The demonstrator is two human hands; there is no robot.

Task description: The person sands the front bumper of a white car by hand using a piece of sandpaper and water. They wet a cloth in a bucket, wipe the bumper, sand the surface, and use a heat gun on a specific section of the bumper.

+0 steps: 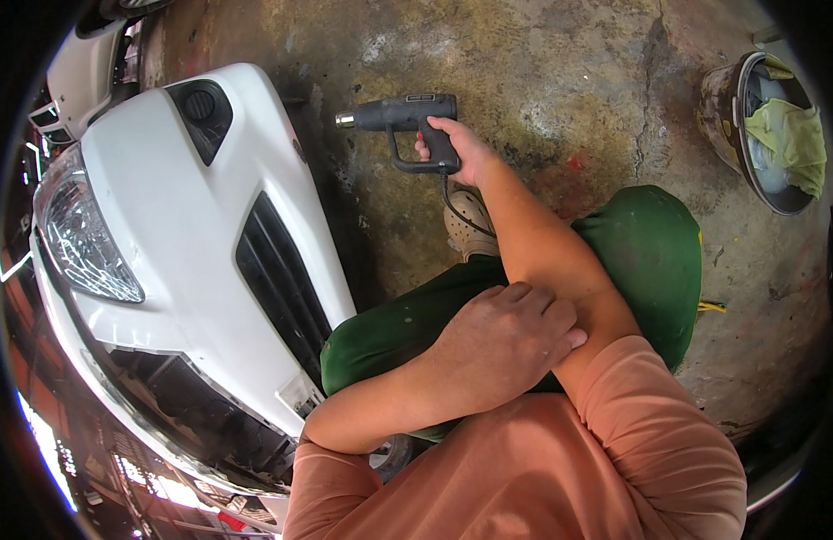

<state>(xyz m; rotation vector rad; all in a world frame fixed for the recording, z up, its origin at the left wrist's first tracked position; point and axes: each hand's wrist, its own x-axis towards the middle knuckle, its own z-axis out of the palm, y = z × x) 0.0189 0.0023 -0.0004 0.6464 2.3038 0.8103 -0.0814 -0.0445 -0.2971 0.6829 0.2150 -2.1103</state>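
I had my right hand (466, 148) clamped on the grip of the black pistol-shaped heat gun (403, 121), nozzle aimed at the white plastic car bumper (178, 193), while my left hand (502, 342) rested loosely curled on my right arm for steadiness.

The right hand (466, 153) grips a dark heat gun (406, 121) by its handle, nozzle aimed at the white car bumper (178, 207) but well short of it. The left hand (502, 342) rests on the right forearm, above green-trousered knees. A rusty bucket (727, 112) holding yellow-green cloth (790, 135) stands on the stained concrete floor (560, 63).
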